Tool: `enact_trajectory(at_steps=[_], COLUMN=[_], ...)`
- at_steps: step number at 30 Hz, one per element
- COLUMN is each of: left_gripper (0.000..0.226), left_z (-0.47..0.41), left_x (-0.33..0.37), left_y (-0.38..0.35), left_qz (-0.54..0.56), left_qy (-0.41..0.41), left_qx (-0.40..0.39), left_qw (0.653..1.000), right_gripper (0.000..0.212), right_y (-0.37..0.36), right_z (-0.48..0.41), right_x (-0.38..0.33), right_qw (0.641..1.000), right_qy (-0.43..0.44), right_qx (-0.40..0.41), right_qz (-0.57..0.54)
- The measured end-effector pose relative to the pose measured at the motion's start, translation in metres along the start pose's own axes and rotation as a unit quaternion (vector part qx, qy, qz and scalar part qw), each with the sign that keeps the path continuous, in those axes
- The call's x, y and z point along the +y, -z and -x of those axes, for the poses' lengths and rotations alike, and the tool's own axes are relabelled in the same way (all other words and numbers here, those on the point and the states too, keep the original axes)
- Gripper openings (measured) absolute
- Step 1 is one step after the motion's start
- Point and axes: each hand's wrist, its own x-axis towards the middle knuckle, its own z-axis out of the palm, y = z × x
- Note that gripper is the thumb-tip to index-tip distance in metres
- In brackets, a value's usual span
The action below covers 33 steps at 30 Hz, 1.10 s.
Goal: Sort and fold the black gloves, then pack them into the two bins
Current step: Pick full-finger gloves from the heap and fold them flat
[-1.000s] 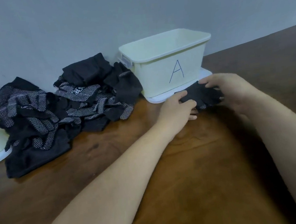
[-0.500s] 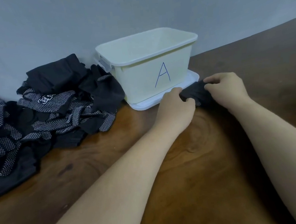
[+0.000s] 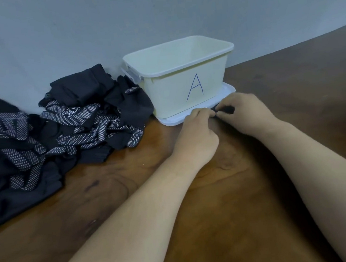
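In the head view we take bin A (image 3: 174, 92) as our landmark: a cream tub with a blue letter A on its front wall. It stands upright on a white lid (image 3: 170, 120), at the back of the wooden table (image 3: 220, 222) and against the grey wall (image 3: 155, 15).

Just in front of bin A, at the lid's front edge, we see both hands meet over one small black glove (image 3: 226, 110), bunched tight and mostly hidden. The right hand (image 3: 249, 114) has its fingers curled round the glove. The left hand (image 3: 196, 137) has its fingers curled in too, their tips pinching the glove's near edge, almost touching the right fingertips.

Left of bin A, and touching its side wall, we see the pile of black gloves (image 3: 71, 128), many showing white grip dots, spreading away from the bin out of view.
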Motion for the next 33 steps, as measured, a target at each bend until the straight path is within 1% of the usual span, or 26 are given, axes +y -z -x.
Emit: enact_trajectory(at_steps=[4, 7, 10, 15, 18, 21, 24, 28, 33], left_gripper=[0.058, 0.057, 0.058, 0.059, 0.059, 0.054, 0.047, 0.043, 0.041], left_z=[0.033, 0.071, 0.116, 0.192, 0.221, 0.226, 0.219, 0.216, 0.212], left_x=[-0.026, -0.056, -0.085, -0.12, -0.14, -0.153, -0.155, -0.158, -0.16], left_y=[0.03, 0.064, 0.103, 0.163, 0.191, 0.208, 0.21, 0.205, 0.204], left_qz=[-0.029, -0.053, -0.085, -0.144, -0.188, -0.225, -0.198, -0.197, -0.19], left_qy=[-0.004, -0.023, -0.025, 0.009, 0.037, 0.071, 0.125, 0.142, 0.164], left_qx=[0.024, 0.047, 0.052, 0.05, 0.063, 0.104, 0.138, 0.133, 0.123], left_qw=[0.999, 0.997, 0.995, 0.988, 0.98, 0.966, 0.962, 0.961, 0.96], right_gripper=[0.023, 0.026, 0.027, 0.024, 0.027, 0.029, 0.035, 0.041, 0.04], right_y=[0.0, -0.002, -0.011, -0.041, -0.058, -0.074, -0.091, -0.119, -0.147], right_z=[0.002, 0.008, 0.021, 0.045, 0.055, 0.06, 0.058, 0.042, 0.021], right_x=[-0.007, -0.022, -0.053, -0.119, -0.149, -0.175, -0.201, -0.235, -0.276], right_qw=[1.0, 1.0, 0.999, 0.987, 0.979, 0.975, 0.971, 0.96, 0.946], right_qy=[-0.012, -0.003, 0.044, 0.145, 0.186, 0.204, 0.226, 0.278, 0.323], right_qx=[-0.014, -0.001, 0.008, -0.032, -0.051, -0.061, -0.055, -0.024, 0.018], right_qz=[0.013, 0.022, -0.01, -0.053, -0.063, -0.065, -0.057, -0.023, -0.001])
